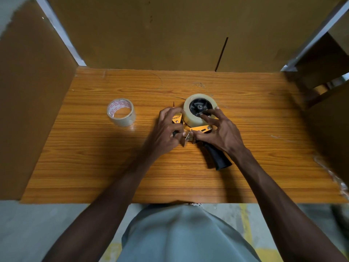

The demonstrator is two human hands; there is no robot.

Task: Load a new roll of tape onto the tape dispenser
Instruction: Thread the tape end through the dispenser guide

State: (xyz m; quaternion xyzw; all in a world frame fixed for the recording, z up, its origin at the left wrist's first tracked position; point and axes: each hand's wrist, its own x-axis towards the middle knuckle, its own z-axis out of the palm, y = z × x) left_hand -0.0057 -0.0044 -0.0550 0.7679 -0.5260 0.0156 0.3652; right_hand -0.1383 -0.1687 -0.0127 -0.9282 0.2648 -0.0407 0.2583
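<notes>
A yellow tape dispenser (200,129) with a black handle (217,157) lies flat on the wooden table (94,167). A full clear tape roll (190,118) sits on its black hub. My right hand (221,133) rests over the dispenser, with fingertips on the hub and the thumb at the metal flap near the frame. My left hand (168,129) grips the dispenser's front end by the yellow plate. A second, nearly used-up roll (121,112) with red print inside its core stands alone to the left.
Brown cardboard panels (34,91) wall the table on the left, the back and the right. The table's front edge runs just before my torso. A grey floor with yellow marks shows below.
</notes>
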